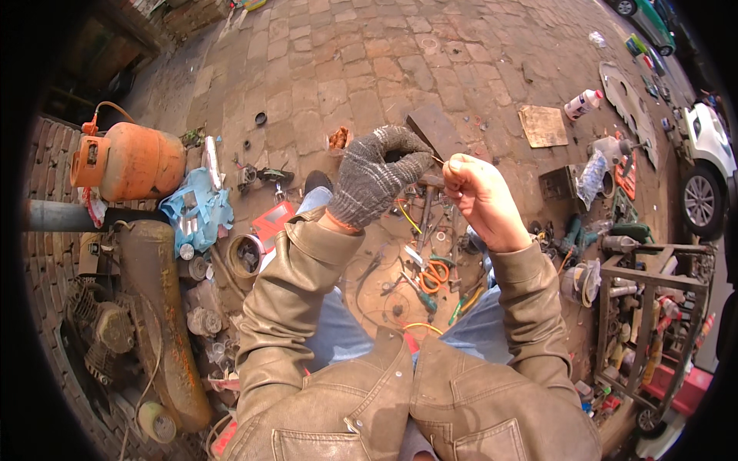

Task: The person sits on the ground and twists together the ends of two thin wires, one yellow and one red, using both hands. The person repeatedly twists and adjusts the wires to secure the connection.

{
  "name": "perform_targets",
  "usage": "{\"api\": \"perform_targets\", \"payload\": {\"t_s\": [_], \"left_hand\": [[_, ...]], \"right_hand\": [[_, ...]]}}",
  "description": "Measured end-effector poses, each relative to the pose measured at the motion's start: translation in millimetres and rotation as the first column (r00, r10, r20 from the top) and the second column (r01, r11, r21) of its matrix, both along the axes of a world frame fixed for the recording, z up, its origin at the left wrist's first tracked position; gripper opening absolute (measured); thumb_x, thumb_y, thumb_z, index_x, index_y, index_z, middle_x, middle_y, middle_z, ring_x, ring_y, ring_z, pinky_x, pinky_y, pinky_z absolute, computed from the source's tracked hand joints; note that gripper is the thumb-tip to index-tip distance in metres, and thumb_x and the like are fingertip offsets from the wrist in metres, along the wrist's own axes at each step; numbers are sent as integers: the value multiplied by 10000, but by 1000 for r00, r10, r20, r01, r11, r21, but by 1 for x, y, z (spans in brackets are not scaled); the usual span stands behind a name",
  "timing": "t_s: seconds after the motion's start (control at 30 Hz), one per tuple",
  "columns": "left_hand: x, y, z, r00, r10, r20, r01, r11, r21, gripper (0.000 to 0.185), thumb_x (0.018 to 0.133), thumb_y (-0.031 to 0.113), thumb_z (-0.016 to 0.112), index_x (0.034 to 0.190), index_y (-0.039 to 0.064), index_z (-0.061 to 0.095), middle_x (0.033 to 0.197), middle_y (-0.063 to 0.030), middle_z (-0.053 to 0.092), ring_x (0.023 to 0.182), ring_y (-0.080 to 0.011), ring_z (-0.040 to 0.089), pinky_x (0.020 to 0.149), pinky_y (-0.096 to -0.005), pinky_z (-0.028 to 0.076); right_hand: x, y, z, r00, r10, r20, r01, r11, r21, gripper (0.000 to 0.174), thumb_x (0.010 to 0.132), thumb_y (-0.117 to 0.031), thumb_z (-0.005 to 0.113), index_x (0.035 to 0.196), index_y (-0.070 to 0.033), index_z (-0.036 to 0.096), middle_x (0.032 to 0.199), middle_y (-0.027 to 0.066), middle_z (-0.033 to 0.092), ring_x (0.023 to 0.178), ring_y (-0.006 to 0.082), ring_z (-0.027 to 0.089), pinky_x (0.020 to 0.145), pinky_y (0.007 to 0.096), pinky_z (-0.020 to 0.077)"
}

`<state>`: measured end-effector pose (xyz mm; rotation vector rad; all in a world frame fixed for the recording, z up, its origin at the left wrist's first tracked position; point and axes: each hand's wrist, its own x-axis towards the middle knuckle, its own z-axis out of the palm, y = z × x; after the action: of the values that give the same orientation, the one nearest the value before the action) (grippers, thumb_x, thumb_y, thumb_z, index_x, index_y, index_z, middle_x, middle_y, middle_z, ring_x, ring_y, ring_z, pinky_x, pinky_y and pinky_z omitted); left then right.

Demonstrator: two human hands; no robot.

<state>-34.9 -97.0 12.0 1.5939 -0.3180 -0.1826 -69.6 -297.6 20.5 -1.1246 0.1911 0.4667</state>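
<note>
My left hand (383,173), in a grey knitted glove, has thumb and forefinger pinched together at one end of a thin copper-coloured wire (438,159). The bare fingertips of my right hand (473,193) are closed on the wire's other end. Below the hands, between my knees, lie scissors with orange handles (433,275), a hammer (427,207), green-handled tools and loose wires (410,218). Just beyond my fingers a flat dark plate (435,131) rests on the paving.
An orange gas cylinder (144,161) and a rusty tank (167,322) are at the left, near a blue plastic bag (196,204). At the right are a metal rack (651,276), a green power tool (573,235), cardboard (543,125) and a white bottle (583,105).
</note>
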Motion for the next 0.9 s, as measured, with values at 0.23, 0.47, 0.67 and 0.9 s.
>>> {"api": "perform_targets", "payload": {"t_s": [0.23, 0.47, 0.67, 0.9], "left_hand": [[7, -8, -8, 947, -83, -310, -18, 951, -308, 119, 884, 140, 697, 978, 69, 714, 805, 5, 635, 677, -133, 576, 603, -284, 464], [12, 14, -39, 845, -334, -418, -39, 741, -671, 231, 942, 194, 657, 1143, 82, 676, 1039, -53, 709, 917, -180, 669, 801, -337, 555], [21, 28, -47, 824, -440, -357, -39, 584, -811, 329, 968, 243, 619, 1250, 76, 640, 1181, -79, 687, 988, -205, 661, 830, -360, 552], [27, 32, -38, 854, -141, -501, -225, 769, -599, 392, 986, 255, 580, 1324, 57, 567, 1278, -112, 610, 1100, -253, 622, 896, -375, 540]], "right_hand": [[6, 0, -7, 988, -130, 81, 104, 958, 267, 246, 1047, -237, 518, 1146, -25, 595, 1045, 26, 579, 847, 93, 487, 787, 251, 442], [6, 15, -41, 923, 228, 311, -120, 937, -329, 471, 974, -153, 631, 1397, -15, 478, 1337, 93, 572, 1229, 143, 524, 997, 306, 460], [7, 25, -46, 900, 255, 354, -105, 914, -391, 274, 949, -121, 632, 1189, 11, 655, 969, 67, 719, 839, 88, 639, 767, 259, 524], [11, 3, -20, 929, 194, 316, -73, 931, -358, 263, 1022, -203, 570, 1110, -1, 714, 766, -11, 693, 630, 6, 502, 576, 167, 390]]}}
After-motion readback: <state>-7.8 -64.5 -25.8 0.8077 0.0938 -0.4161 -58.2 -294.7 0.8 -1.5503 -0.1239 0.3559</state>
